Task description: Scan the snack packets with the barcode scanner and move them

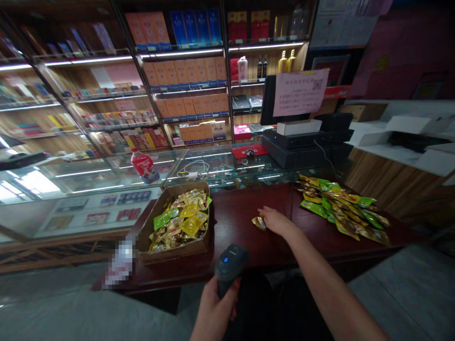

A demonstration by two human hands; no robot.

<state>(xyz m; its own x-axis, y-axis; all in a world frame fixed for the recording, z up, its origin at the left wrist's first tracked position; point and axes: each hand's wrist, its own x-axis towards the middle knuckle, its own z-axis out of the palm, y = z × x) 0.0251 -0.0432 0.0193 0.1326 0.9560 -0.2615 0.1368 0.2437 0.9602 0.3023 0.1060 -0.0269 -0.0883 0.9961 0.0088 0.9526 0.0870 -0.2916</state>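
My left hand (216,305) is wrapped round the handle of a dark barcode scanner (232,263), which shows a small blue light on top. Over the middle of the dark red table (231,208), my right hand (273,220) has its fingers closed on a small gold snack packet (259,222). To the left stands an open cardboard box (174,255) full of gold, yellow and green packets (185,218). A loose pile of similar packets (341,206) lies on the table's right side.
Behind the table runs a glass counter (213,163) with a red and white bottle (144,166), a white cable (194,168) and a mouse (250,152). A monitor (268,99) with a paper sign (300,92) stands back right. Shelves of boxed goods (181,73) line the wall.
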